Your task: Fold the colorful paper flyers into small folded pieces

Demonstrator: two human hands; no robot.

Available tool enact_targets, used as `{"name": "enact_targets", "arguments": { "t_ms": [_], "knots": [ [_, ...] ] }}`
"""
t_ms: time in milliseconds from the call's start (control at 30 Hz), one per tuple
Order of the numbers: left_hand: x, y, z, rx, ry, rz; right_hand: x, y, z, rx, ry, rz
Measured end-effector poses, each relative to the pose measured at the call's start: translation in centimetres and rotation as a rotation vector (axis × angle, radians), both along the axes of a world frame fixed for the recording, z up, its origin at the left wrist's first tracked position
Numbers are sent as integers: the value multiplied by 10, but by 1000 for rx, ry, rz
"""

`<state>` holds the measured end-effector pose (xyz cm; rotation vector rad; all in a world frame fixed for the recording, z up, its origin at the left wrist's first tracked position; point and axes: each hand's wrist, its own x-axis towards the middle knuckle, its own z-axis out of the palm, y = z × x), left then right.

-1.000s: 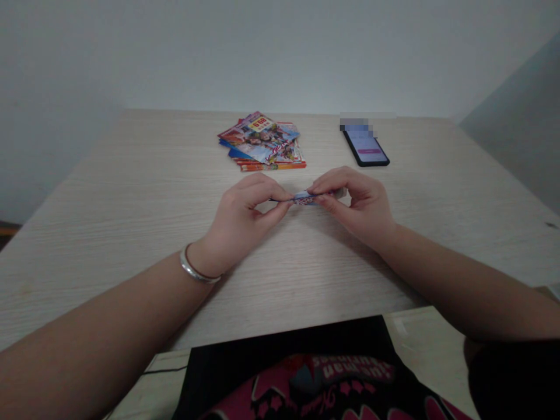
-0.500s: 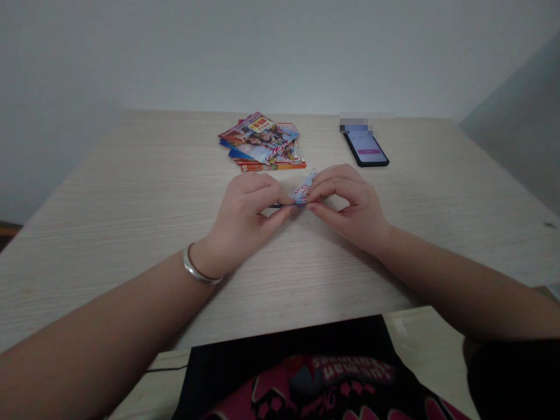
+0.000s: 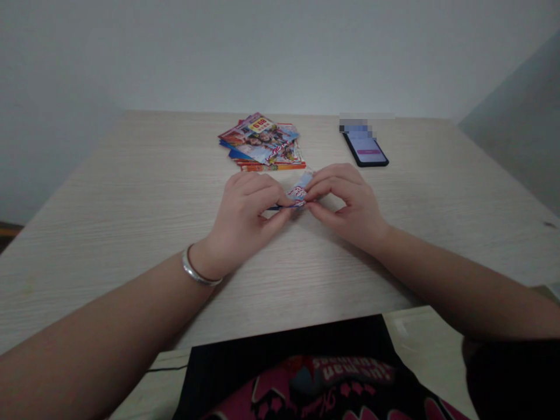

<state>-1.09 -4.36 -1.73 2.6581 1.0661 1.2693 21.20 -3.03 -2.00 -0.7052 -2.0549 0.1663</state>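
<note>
Between my two hands is a small folded printed paper (image 3: 298,191), light blue with red-and-white lettering and a dark lower edge. My left hand (image 3: 254,201), with a silver bangle on its wrist, pinches the paper's left end between thumb and fingers. At the right end, my right hand (image 3: 343,195) grips it with thumb and fingertips. My fingers cover much of the paper, so its full shape is hidden. Just beyond my hands lies a fanned stack of colourful printed leaflets (image 3: 262,140), the top one showing a yellow price patch.
A smartphone (image 3: 370,149) with a lit screen lies at the back right of the pale wood-grain table (image 3: 131,175). Behind the table's far edge rises a white wall (image 3: 280,52). Black clothing with pink print (image 3: 306,379) shows at the near edge.
The paper has tilted slightly between my fingers, and more of its red-and-white lettering shows. Both hands have shifted only a little; the leaflets and phone stay put.
</note>
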Motion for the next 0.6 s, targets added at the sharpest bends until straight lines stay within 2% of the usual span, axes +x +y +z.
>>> {"name": "enact_targets", "arguments": {
  "t_ms": [200, 433, 600],
  "knots": [
    [0, 0, 1, 5, 40, -16, -1, 1, 0, 35, 4, 51],
    [-2, 1, 3, -3, 63, 5, 2, 1, -1, 21, -15, -12],
    [-3, 1, 1, 13, 31, 0, 3, 2, -2, 27, -37, 3]
  ]
}}
